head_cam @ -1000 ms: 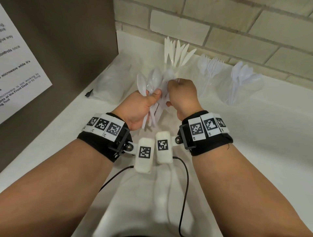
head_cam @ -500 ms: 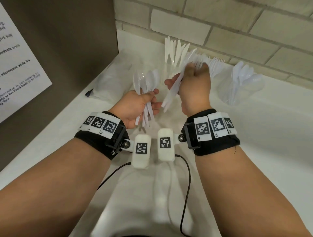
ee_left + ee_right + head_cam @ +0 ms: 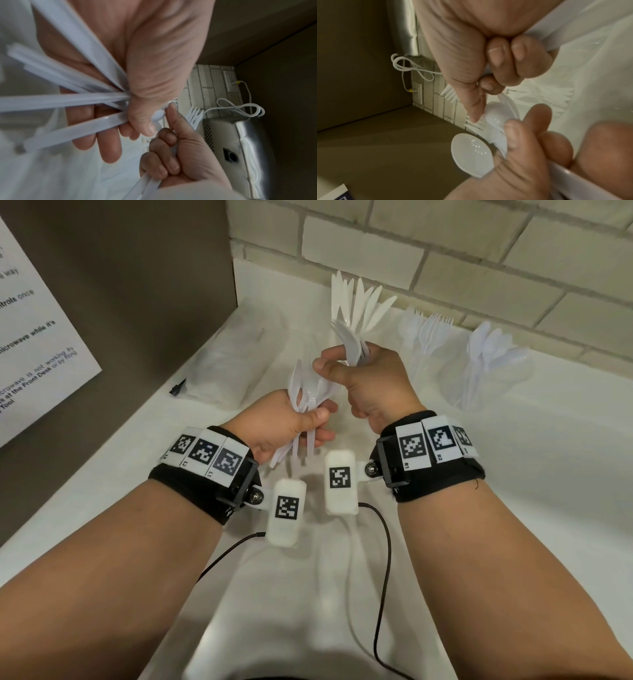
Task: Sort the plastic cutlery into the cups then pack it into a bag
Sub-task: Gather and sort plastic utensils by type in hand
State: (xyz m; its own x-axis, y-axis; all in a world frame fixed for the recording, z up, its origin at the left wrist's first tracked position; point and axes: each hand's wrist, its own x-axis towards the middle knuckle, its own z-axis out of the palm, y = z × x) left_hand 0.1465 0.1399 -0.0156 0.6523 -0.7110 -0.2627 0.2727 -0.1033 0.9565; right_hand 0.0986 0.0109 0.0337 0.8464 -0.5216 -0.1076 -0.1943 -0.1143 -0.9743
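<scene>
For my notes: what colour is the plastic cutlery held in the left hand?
White. The cutlery in the left hand shows best in the head view.

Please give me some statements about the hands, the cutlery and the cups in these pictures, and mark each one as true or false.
1. The left hand grips a bundle of spoons. True.
2. The right hand is empty. False: it grips several pieces of white cutlery.
3. Three cups stand along the brick wall: knives, then forks, then spoons. True.
4. The cup at the far right holds knives. False: it holds spoons.
5. The two hands are close together above the counter. True.
</scene>
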